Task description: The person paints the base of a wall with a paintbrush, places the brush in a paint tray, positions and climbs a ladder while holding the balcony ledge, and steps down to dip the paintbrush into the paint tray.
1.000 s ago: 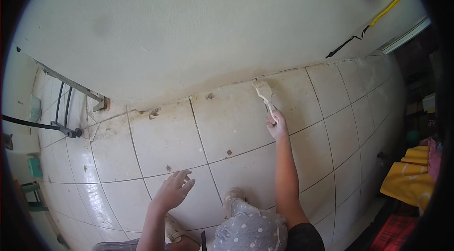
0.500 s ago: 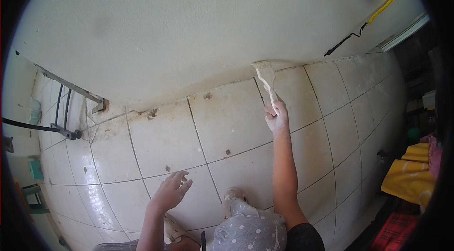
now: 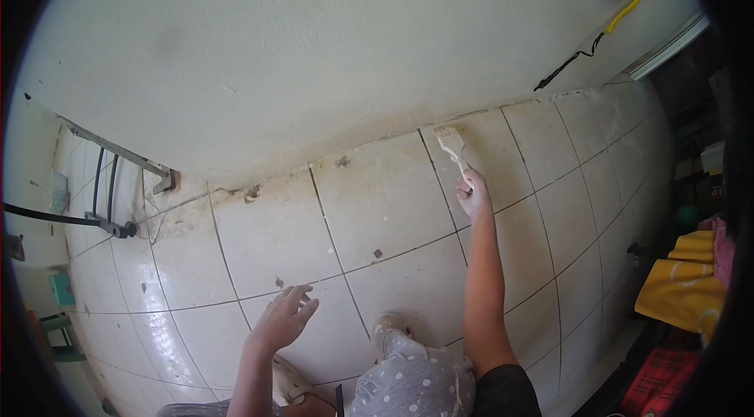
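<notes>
Head view: my right hand [image 3: 474, 195], closed round brush [image 3: 450, 142].
Left hand [image 3: 281, 321]: half-open, apparently empty.
Brush: may slip if grip loosens.

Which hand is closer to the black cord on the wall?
Right. The right hand, gripping the brush, is below and left of the cord; the left hand is farther down-left.

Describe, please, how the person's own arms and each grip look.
The right arm has a black sleeve above the bare forearm; no sleeve shows on the left arm. The right grip and left grip are bare hands without gloves; neither wrist shows a band.
</notes>
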Demonstrator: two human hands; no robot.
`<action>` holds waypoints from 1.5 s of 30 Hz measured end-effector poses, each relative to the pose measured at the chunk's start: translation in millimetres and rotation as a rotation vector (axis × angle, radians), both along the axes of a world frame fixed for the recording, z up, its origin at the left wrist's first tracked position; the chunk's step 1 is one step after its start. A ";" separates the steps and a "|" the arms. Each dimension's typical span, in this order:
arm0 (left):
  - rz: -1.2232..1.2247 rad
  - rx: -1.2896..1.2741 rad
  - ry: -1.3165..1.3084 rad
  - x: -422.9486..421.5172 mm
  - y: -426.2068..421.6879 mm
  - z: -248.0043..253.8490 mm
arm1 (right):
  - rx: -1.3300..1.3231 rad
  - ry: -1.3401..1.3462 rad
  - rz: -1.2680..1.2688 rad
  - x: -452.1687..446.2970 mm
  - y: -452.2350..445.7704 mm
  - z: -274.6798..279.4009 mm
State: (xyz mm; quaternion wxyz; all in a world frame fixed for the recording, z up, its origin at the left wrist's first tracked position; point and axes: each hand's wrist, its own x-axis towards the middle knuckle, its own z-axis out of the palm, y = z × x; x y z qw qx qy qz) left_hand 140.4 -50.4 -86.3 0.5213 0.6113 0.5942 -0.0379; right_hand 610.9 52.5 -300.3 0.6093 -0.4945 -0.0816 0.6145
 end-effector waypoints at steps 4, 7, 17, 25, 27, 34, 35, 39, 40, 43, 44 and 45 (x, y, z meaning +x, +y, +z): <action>0.009 0.007 0.008 -5.0 0.5 -1.9 | -0.008 -0.027 0.060 12.3 20.2 5.1; 0.023 -0.004 0.051 -5.7 0.4 -0.7 | -0.057 -0.014 -0.029 2.6 31.2 27.9; -0.043 -0.034 0.141 4.1 -4.1 -2.6 | 0.096 0.065 -0.033 -7.7 42.8 9.6; -0.032 -0.080 0.075 11.4 -4.4 8.0 | 0.136 0.052 -0.084 -12.4 55.4 16.0; -0.026 -0.083 0.069 9.0 -6.2 6.1 | 0.147 0.072 -0.124 -10.9 56.7 21.2; -0.041 -0.072 0.074 10.0 -6.1 1.9 | 0.269 0.111 -0.077 -6.6 35.9 59.1; -0.024 -0.070 0.058 10.5 -4.8 2.3 | 0.272 0.128 -0.105 -7.8 30.1 60.4; 0.001 -0.046 0.000 9.0 -1.7 2.0 | 0.227 0.141 -0.179 -4.5 2.9 54.0; 0.003 -0.043 -0.003 7.9 -1.7 1.1 | 0.201 0.130 -0.194 -2.1 -0.8 49.5; 0.040 -0.063 -0.038 1.6 -6.6 -8.1 | 0.189 0.106 -0.111 4.9 -6.1 38.8; 0.057 -0.074 -0.052 -1.1 -8.9 -12.1 | 0.143 0.098 -0.118 5.6 -5.7 34.7; 0.068 -0.084 -0.079 -2.8 -10.5 -14.8 | 0.099 0.090 -0.125 2.1 -4.4 32.4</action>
